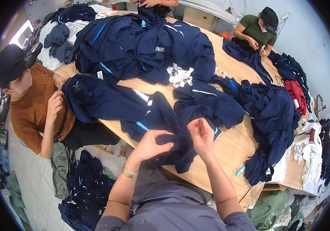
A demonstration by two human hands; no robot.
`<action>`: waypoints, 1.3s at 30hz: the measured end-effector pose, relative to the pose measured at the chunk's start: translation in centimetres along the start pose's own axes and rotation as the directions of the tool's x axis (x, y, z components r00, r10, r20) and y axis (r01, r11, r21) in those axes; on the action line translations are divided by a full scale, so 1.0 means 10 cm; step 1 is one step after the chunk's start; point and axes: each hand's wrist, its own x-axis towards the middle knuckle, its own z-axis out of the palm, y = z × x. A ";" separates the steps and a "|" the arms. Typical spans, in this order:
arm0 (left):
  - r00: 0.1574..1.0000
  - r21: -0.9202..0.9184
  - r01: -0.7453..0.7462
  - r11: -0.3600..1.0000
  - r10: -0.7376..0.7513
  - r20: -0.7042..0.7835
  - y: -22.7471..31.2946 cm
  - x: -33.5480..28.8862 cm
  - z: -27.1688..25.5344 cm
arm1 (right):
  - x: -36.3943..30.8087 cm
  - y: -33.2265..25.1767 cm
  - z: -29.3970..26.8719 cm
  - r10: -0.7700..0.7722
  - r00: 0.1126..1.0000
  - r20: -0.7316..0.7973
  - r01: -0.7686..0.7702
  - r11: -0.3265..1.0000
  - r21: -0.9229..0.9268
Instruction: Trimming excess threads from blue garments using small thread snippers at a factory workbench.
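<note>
A navy blue garment [172, 145] lies bunched at the table's near edge, partly over the side. My left hand [151, 145] is closed on a fold of it between thumb and fingers. Just to the right, my right hand [202, 138] is raised over the cloth with its fingertips pinched together. Whatever is in that pinch is too small and blurred to name. Light blue trim [142, 125] shows on the cloth beyond my left hand. Another navy garment [207, 101] with a white strip lies right behind my hands.
A large navy pile [134, 46] covers the table's far side, with white scraps [180, 75] beside it. More navy garments [271, 111] lie right, near a turquoise-handled tool [240, 171]. Co-workers handle cloth: one in brown [37, 104] at left, one in green [257, 32] far right, another's hands [149, 3] at the top.
</note>
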 end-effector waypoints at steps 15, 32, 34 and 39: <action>1.000 -0.033 0.014 0.999 -0.013 0.029 -0.01 0.00 -0.05 | -0.03 -0.08 -0.24 -0.246 0.894 0.375 0.445 0.585 -0.678; 0.994 0.067 -0.067 0.996 0.061 0.092 0.01 0.04 -0.02 | 0.04 -0.17 -0.25 -0.208 0.796 0.568 0.593 0.458 -0.663; 0.993 0.092 -0.079 0.993 0.071 0.090 0.00 0.04 -0.03 | 0.05 -0.15 -0.25 -0.207 0.792 0.574 0.592 0.486 -0.642; 0.997 0.075 -0.065 0.995 0.061 0.046 -0.01 0.04 -0.07 | -0.01 0.07 -0.30 -0.150 0.944 0.293 0.277 0.842 -0.462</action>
